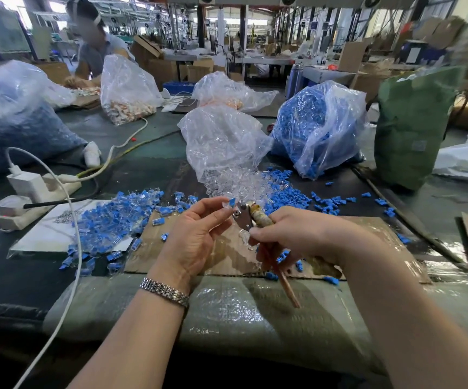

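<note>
My left hand (196,234) pinches a small clear plastic part with a blue insert (230,203) between thumb and fingertips, held against the metal jaws of a pair of pliers (245,217). My right hand (291,237) grips the pliers by their tape-wrapped handles, one handle sticking down toward me. Both hands hover above a sheet of cardboard (154,248) on the table. A pile of assembled clear-and-blue parts (115,223) lies to the left, loose blue caps (288,197) to the right, and clear shells (241,183) spill from a bag ahead.
A clear bag of shells (221,138) and a bag of blue caps (317,127) stand ahead. A power strip (33,192) with white cables lies left. A green bag (412,124) stands right. Another person (95,43) works at the far left. Bubble wrap (227,310) pads the near edge.
</note>
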Tool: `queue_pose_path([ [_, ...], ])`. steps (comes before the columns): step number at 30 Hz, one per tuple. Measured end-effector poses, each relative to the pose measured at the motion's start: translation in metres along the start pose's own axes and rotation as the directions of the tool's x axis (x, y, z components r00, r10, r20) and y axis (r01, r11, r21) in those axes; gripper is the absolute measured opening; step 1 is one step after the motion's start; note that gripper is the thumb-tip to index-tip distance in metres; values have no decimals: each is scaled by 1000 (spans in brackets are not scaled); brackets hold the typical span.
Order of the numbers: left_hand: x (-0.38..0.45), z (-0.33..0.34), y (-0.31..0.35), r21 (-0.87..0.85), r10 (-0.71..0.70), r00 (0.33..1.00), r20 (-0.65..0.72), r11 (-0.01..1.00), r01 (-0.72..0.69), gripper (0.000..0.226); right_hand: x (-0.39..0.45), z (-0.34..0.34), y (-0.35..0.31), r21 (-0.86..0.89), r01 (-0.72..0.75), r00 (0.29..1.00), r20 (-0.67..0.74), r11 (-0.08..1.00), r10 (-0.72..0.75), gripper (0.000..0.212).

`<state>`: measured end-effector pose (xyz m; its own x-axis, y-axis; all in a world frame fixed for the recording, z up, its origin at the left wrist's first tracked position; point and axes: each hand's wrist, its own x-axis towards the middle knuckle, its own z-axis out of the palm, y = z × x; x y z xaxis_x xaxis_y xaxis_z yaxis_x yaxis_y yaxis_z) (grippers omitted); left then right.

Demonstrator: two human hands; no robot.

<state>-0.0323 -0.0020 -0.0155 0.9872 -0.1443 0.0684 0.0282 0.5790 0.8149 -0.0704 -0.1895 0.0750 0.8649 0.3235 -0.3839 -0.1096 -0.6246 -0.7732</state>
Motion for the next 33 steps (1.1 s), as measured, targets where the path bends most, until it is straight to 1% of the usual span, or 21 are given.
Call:
queue_pose_path([
  [6,-1,2,-2,97,18,998,58,995,-24,20,5,3,6,-32,17,1000,-6,999,-17,28],
  [8,-2,3,-1,93,15,998,65,995,-21,22,5,4,8,-25,27,999,-24,999,-27,33],
  [11,-3,3,-2,95,24,997,71,995,-31,31,7,13,11,-45,35,994,-103,998,-39,44],
  [14,0,2,-4,147,52,997,60,987,-60,32,7,20,14,-58,32,987,-154,998,-40,50],
  [17,0,1,-5,158,65,997,53,985,-72,28,9,21,14,-53,22,985,-171,998,-31,55],
  [18,-1,0,-5,188,81,996,24,979,-84,24,9,20,15,-62,11,985,-174,998,-22,56],
  [19,-2,-1,-5,253,120,992,-32,961,-108,18,9,17,16,-83,-1,984,-180,997,-14,54],
  [20,-3,-2,-4,366,187,975,-118,921,-133,14,8,12,18,-100,-10,980,-199,995,-10,49],
  [21,-3,-4,-3,526,286,932,-223,840,-132,14,8,7,21,-109,-19,972,-233,994,-7,45],
  [22,-2,-5,-1,694,405,857,-318,716,-81,17,8,0,25,-126,-37,958,-288,991,0,41],
  [23,-2,-5,0,813,516,770,-374,582,6,21,9,-8,30,-173,-72,933,-361,982,5,39],
  [24,-3,-4,1,882,599,704,-381,464,82,26,9,-15,35,-244,-124,899,-438,962,5,39],
  [25,-3,-1,1,920,649,675,-350,376,115,30,10,-21,41,-316,-187,862,-507,930,1,40],
  [26,-4,2,1,944,668,686,-289,318,89,31,11,-26,48,-376,-248,828,-561,893,-6,40],
  [27,-6,5,0,960,654,729,-203,280,17,27,13,-30,54,-423,-304,803,-596,854,-9,42],
  [28,-7,9,-2,964,605,790,-99,257,-75,22,15,-32,60,-458,-355,788,-615,815,-2,43],
  [29,-9,12,-4,959,527,850,4,239,-153,17,16,-32,65,-478,-401,779,-627,781,17,43],
  [30,-11,14,-7,954,436,895,94,219,-206,14,18,-32,70,-487,-441,771,-636,754,39,42],
  [31,-10,16,-10,951,354,921,159,197,-240,13,19,-31,74,-490,-474,763,-643,732,64,44],
  [33,-7,14,-16,954,246,948,204,167,-248,13,23,-27,79,-484,-514,745,-661,709,89,54],
])
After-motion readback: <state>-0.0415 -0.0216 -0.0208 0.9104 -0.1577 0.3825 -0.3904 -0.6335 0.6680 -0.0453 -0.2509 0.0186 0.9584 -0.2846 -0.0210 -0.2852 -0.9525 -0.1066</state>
